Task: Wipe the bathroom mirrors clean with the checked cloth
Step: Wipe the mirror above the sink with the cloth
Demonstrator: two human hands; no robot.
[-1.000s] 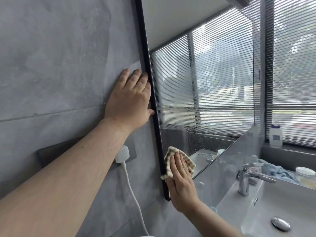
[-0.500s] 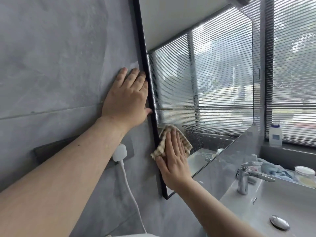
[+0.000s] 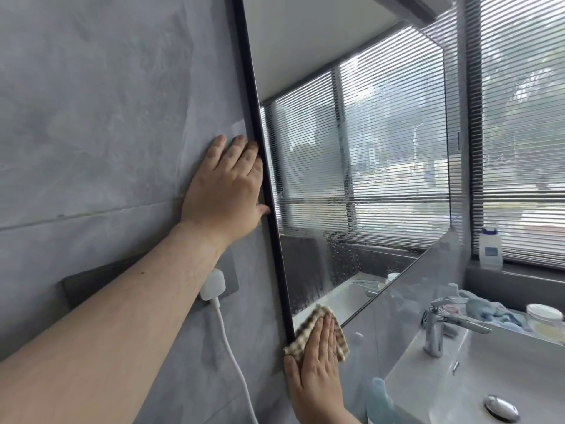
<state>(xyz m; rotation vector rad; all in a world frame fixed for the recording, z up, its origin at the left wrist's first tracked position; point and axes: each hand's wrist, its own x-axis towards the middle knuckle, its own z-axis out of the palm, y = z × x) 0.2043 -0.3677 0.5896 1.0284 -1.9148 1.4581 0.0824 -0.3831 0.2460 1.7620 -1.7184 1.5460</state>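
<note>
Right hand, fingers straight and together, presses the checked cloth flat on the mirror at its lower left corner. Unwiped droplets lie above and to the right. The black frame's long edge runs upward. Left hand rests flat, spread, on the wall beside that frame.

Bright window daylight; wide-angle edge distortion
</note>
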